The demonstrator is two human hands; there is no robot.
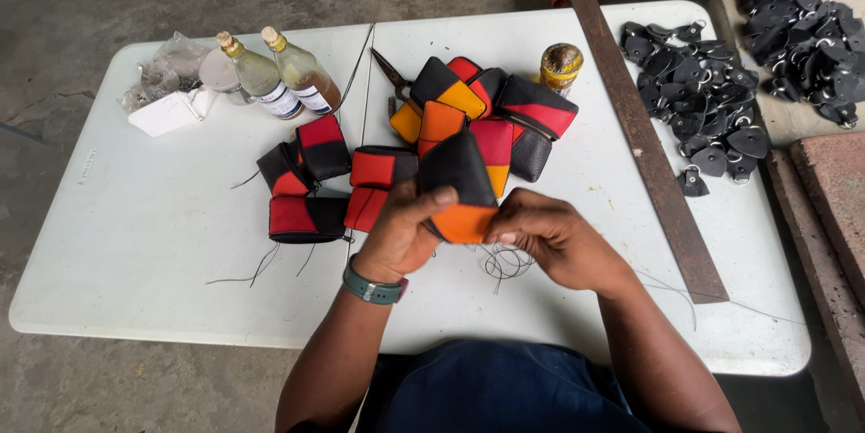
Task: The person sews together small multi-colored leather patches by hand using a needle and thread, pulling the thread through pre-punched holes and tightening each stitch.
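Observation:
Both hands hold one black and orange leather pouch (pixel 461 185) above the near middle of the white table (pixel 135 244). My left hand (pixel 404 230), with a green watch at the wrist, grips its left side with the thumb on the orange panel. My right hand (pixel 550 235) pinches its lower right edge. Dark thread (pixel 505 264) trails in loops below the pouch onto the table.
Red, black and orange pouches (pixel 468 113) lie heaped behind my hands, with more at the left (pixel 311 185). Two corked bottles (pixel 279 82), a plastic bag (pixel 167 68), pliers (pixel 392 72), a yellow jar (pixel 560 65), a long brown bar (pixel 644 140) and several black leather tabs (pixel 698 95) stand around.

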